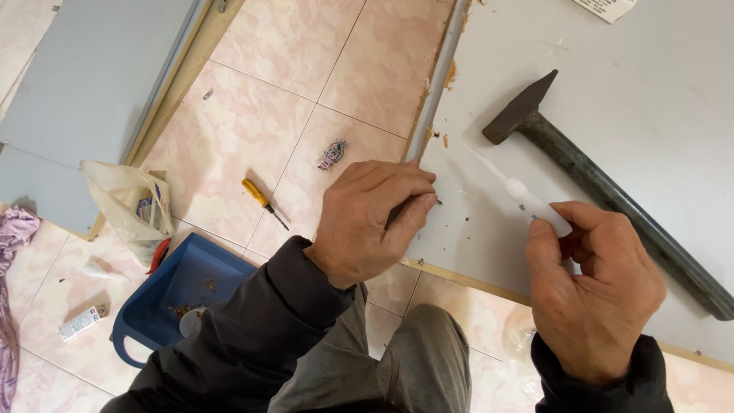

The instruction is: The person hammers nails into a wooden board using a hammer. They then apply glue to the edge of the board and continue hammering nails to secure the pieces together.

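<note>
My left hand [372,219] is closed around a small dark tool whose tip touches the near edge of a white board [650,107]. My right hand [592,287] grips a white tube with a long thin nozzle [527,203]; the nozzle lies over the board and points up and left toward the board's corner. A hammer [596,180] with a dark head and long dark handle lies on the board to the right of the tube. Small wood chips sit along the board's left edge.
A yellow-handled screwdriver [261,200] lies on the pink tiled floor [298,99]. A blue plastic tray [183,294] with bits inside sits lower left, beside a plastic bag [126,203]. A grey panel [84,84] leans at upper left. My knee [420,359] is below.
</note>
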